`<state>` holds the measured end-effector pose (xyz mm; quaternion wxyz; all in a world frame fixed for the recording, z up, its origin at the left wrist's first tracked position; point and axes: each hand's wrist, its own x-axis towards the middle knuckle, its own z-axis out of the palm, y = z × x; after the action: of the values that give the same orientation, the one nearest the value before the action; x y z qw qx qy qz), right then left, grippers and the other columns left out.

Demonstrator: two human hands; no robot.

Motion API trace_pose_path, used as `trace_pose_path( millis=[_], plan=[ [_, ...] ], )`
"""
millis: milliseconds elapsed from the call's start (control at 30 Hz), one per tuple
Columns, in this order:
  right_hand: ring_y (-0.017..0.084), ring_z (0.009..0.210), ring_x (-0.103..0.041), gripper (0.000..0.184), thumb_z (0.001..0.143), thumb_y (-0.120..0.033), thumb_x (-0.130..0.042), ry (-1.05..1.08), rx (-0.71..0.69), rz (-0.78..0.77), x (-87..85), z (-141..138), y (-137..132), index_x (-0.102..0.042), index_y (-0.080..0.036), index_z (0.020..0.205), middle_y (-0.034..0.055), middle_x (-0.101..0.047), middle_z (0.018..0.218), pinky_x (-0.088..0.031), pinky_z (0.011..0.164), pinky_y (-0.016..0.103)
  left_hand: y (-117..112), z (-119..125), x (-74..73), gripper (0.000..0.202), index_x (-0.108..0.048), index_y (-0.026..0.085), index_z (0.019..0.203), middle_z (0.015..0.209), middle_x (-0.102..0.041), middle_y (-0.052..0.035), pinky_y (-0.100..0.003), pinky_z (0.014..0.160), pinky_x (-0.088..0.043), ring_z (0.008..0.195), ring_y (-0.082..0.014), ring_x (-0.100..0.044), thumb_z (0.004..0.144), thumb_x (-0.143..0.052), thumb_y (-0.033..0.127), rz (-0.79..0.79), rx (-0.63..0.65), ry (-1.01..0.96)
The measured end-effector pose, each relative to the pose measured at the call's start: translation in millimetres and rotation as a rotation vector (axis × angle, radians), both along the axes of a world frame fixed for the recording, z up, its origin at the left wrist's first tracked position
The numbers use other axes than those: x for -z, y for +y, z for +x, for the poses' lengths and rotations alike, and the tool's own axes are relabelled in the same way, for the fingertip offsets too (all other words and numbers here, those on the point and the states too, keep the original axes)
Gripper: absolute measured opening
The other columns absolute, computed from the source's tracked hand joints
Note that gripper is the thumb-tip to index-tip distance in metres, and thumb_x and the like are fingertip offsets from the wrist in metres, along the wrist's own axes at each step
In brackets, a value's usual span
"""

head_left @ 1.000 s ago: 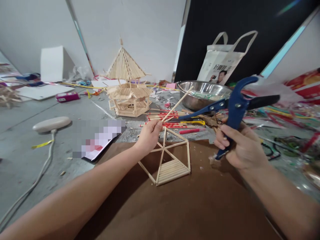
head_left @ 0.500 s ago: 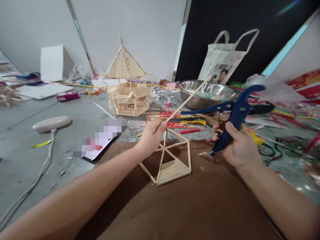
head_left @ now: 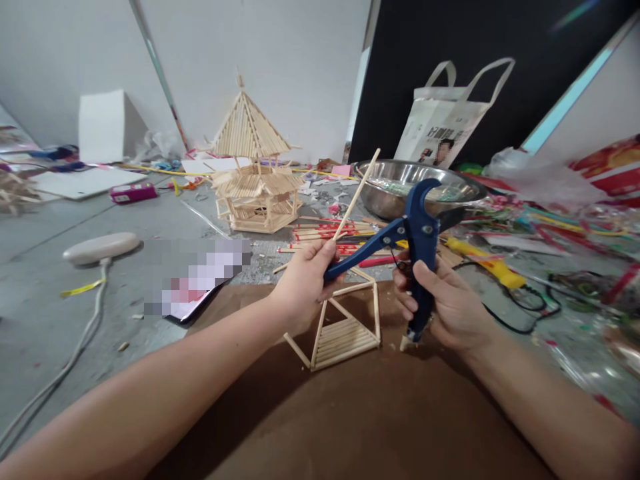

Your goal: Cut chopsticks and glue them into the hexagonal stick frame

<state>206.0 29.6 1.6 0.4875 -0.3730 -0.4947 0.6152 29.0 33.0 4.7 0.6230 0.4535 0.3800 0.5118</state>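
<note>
The left hand (head_left: 306, 279), over the far left part of the stick frame (head_left: 345, 343), has its fingers pinched on a thin wooden stick (head_left: 357, 193). Right of the frame, the right hand (head_left: 445, 303) has its fingers wrapped around a blue cutter (head_left: 423, 250) (handles spread apart). Beyond the frame stand a stick pavilion (head_left: 257, 193), leftward, and a steel bowl (head_left: 387, 200), rightward.

One cutter (head_left: 423, 257), one pavilion (head_left: 257, 180), one bowl (head_left: 383, 198), apparently one held stick (head_left: 356, 195)
</note>
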Motion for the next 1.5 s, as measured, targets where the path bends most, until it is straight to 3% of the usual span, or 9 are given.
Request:
trace_pose_path(
  millis=[167,333,600,833,1033,1267,1367,1500],
  plan=[
    [0.007,0.044,-0.046,0.023,0.067,-0.038,-0.057,0.010,0.054,0.007,2.2,1.2,3.0,-0.051,-0.022,0.083,-0.0040,-0.053,0.062,-0.042,0.041,0.023,0.1,0.9,-4.3,0.019,-0.033,0.018,0.067,0.046,-0.037,0.0074,-0.011,0.028,-0.014,0.028,0.0000,-0.024,0.083,-0.034,0.028,-0.101,0.060,-0.134],
    [0.008,0.046,-0.050,0.023,0.067,-0.036,-0.058,-0.058,-0.047,-0.120,8.2,2.4,5.7,-0.055,-0.018,0.081,-0.0021,-0.055,0.064,-0.043,0.042,0.022,5.1,-5.2,-10.2,0.020,-0.031,0.018,0.066,0.044,-0.036,0.0077,-0.013,0.027,-0.013,0.025,-0.0003,-0.023,0.086,-0.028,0.025,-0.105,-0.033,-0.128],
    [0.007,0.047,-0.049,0.019,0.068,-0.034,-0.058,-0.087,-0.047,-0.189,15.0,9.9,13.7,-0.054,-0.018,0.078,-0.0027,-0.055,0.064,-0.040,0.035,0.018,13.5,-12.1,-4.2,0.021,-0.031,0.018,0.066,0.044,-0.038,0.0077,-0.015,0.029,-0.015,0.024,-0.0003,-0.024,0.086,-0.028,0.024,-0.063,-0.068,-0.165],
    [0.004,0.051,-0.049,0.016,0.063,-0.015,-0.063,-0.019,-0.166,-0.266,15.9,14.8,17.9,-0.056,-0.018,0.077,-0.0024,-0.057,0.072,-0.042,0.042,0.014,19.7,-18.1,0.0,0.017,-0.034,0.018,0.070,0.044,-0.038,0.0073,-0.016,0.030,-0.015,0.024,-0.0011,-0.022,0.085,-0.028,0.022,-0.024,-0.104,-0.193],
    [0.004,0.060,-0.053,0.019,0.062,-0.007,-0.062,0.022,-0.066,-0.308,12.8,11.8,16.8,-0.060,-0.016,0.078,-0.0020,-0.058,0.073,-0.047,0.055,0.012,19.8,-18.3,-2.0,0.018,-0.034,0.018,0.067,0.044,-0.038,0.0071,-0.016,0.030,-0.015,0.025,-0.0015,-0.023,0.085,-0.030,0.021,-0.016,-0.136,-0.199],
    [0.006,0.057,-0.056,0.009,0.069,-0.010,-0.056,-0.090,-0.025,-0.472,18.2,10.6,18.3,-0.059,-0.014,0.077,0.0022,-0.060,0.070,-0.048,0.051,0.011,20.1,-16.7,-0.1,0.018,-0.036,0.018,0.068,0.044,-0.039,0.0067,-0.016,0.029,-0.015,0.024,-0.0016,-0.022,0.085,-0.031,0.022,0.005,-0.147,-0.185],
    [0.005,0.051,-0.053,0.005,0.068,-0.012,-0.057,-0.154,0.033,-0.425,18.4,8.0,16.1,-0.056,-0.015,0.073,0.0008,-0.060,0.068,-0.046,0.046,0.013,19.7,-16.7,0.4,0.018,-0.036,0.018,0.068,0.044,-0.038,0.0069,-0.015,0.029,-0.016,0.025,-0.0015,-0.023,0.085,-0.032,0.022,0.004,-0.164,-0.180],
    [0.004,0.045,-0.048,0.025,0.065,-0.015,-0.060,-0.159,0.093,-0.293,19.0,8.2,16.3,-0.052,-0.018,0.088,-0.0018,-0.059,0.064,-0.040,0.039,0.014,21.7,-20.0,0.1,0.018,-0.036,0.018,0.069,0.044,-0.038,0.0075,-0.015,0.029,-0.016,0.025,-0.0013,-0.023,0.085,-0.031,0.023,-0.001,-0.192,-0.180]
  ],
)
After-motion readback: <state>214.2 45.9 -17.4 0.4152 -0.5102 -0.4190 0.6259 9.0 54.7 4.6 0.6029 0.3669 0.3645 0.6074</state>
